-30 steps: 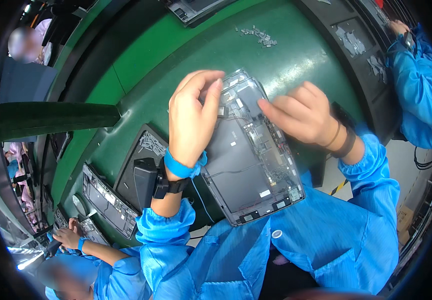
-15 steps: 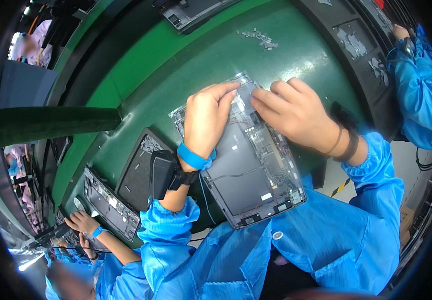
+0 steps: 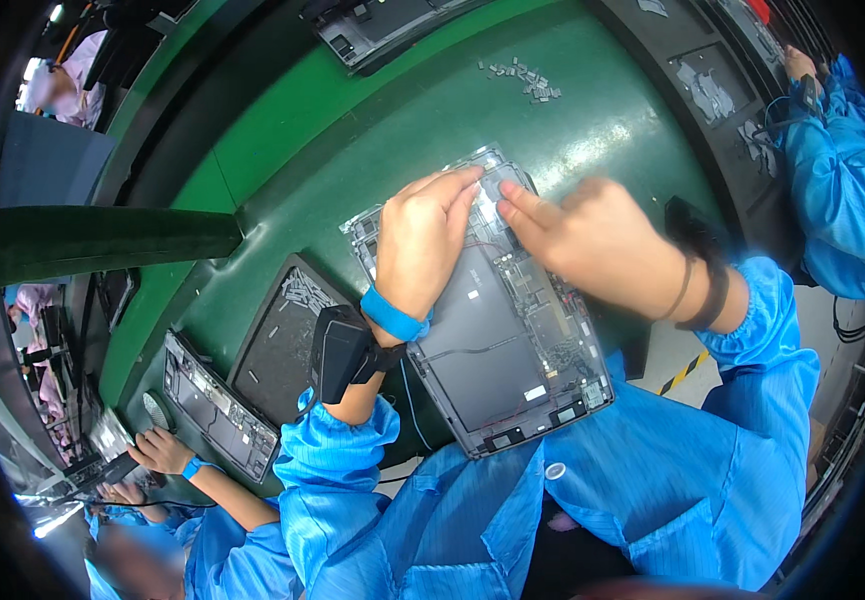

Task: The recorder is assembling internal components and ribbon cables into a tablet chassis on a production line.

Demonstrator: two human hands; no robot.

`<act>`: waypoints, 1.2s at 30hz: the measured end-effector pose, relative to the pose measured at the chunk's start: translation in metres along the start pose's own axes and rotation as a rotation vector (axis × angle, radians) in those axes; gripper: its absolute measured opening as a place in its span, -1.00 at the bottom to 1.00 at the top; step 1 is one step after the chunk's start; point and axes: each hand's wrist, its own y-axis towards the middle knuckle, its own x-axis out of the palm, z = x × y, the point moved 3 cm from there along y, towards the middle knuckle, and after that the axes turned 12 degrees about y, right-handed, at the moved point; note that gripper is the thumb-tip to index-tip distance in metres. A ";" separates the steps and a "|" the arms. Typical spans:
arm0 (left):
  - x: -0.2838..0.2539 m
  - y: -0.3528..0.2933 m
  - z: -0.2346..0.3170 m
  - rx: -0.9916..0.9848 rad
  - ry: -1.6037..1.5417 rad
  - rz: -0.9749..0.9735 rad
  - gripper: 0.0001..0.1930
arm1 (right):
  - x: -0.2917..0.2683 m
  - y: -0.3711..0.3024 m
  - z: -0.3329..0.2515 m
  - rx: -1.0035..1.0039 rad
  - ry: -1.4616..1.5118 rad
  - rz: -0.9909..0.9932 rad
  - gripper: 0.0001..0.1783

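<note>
An opened laptop base (image 3: pixel 478 345) lies tilted before me, its near edge against my blue smock. A flat dark battery (image 3: pixel 483 360) fills much of it, with a circuit board (image 3: pixel 548 325) along the right side. My left hand (image 3: pixel 418 235) rests over its far left part, thumb and forefinger pinched near the far edge. Just right of that, my right hand (image 3: pixel 598 235) is closed, thumb and forefinger close together at the base's far end. Whatever either pinch holds is too small or hidden. A blue strap (image 3: pixel 391 316) circles my left wrist beside a black box-shaped device (image 3: pixel 343 350).
Left of the base is a dark tray (image 3: pixel 271 360) with small grey strips (image 3: pixel 305 288). More pieces (image 3: pixel 525 82) lie on the green table (image 3: pixel 403 125). Another opened base (image 3: pixel 218 405) sits near a co-worker's hand (image 3: pixel 161 450). A green beam (image 3: pixel 103 250) juts in from the left.
My right hand has shifted slightly and its fingers have drawn in, blurred by motion. My left hand keeps its pinch almost in place. The co-worker at lower left has moved a little.
</note>
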 end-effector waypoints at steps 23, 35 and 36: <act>-0.044 -0.182 0.044 -0.359 0.309 -0.034 -0.58 | 0.053 -0.090 -0.055 0.685 1.385 0.371 -0.24; -0.036 -0.187 0.034 -0.327 0.210 0.004 -0.55 | 0.023 -0.087 -0.074 0.739 1.682 0.570 -0.30; -0.028 -0.192 0.027 -0.463 -0.326 0.056 -0.52 | 0.016 -0.081 -0.072 0.716 1.712 0.581 -0.27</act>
